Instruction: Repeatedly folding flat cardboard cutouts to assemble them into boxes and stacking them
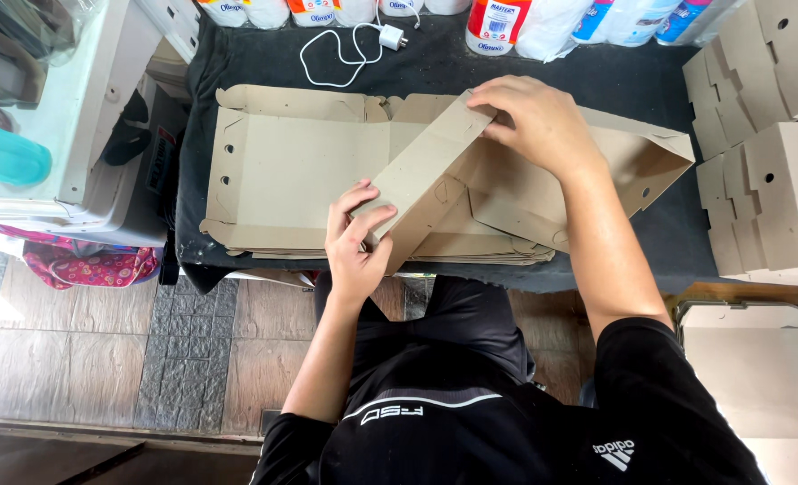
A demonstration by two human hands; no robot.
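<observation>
While the flat cardboard box blank (300,166) lies spread on the black-covered counter (614,72), its long side panel (421,166) is tilted up across the middle, running diagonally from lower left to upper right. Left hand (356,247) is at the panel's lower end, fingers (370,222) pinched closed on the cardboard edge, thumb on the near face. Right hand (535,121) is up at the far end, fingers curled down over the top corner of that same panel, gripping it. Under the raised panel, more flaps of the blank fold inward, and the right end flap (650,157) stands angled at the counter's right side. The blank sits on a thin stack of similar flat sheets (471,253), whose edges show along the near rim. Behind it, a white charger with coiled cable (354,45) rests on the black cover, and a row of wrapped paper rolls (507,22) lines the back. Off to the right, folded cardboard boxes (767,144) are piled up. At left stands a white plastic cabinet (85,117).
</observation>
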